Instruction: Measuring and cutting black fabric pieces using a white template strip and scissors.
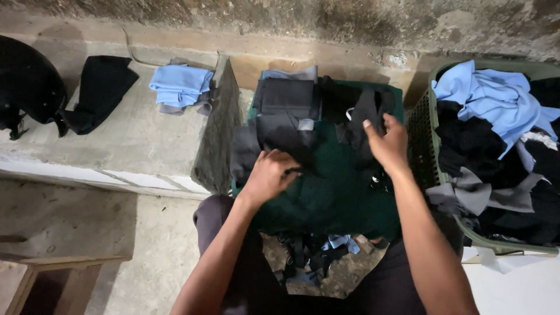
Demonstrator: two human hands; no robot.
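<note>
A black cloth (361, 116) on the green tabletop (332, 192) is pinched by the right hand (388, 143), while dark folded cloth (280, 131) is pressed by the curled left hand (269, 177).

Dim, cool light is falling from above onto the green cloth (332, 186). Left of it, the ledge (134, 134) is showing brightest. Dark clothes on it are losing detail, and my arms are stretching wide below it.
</note>
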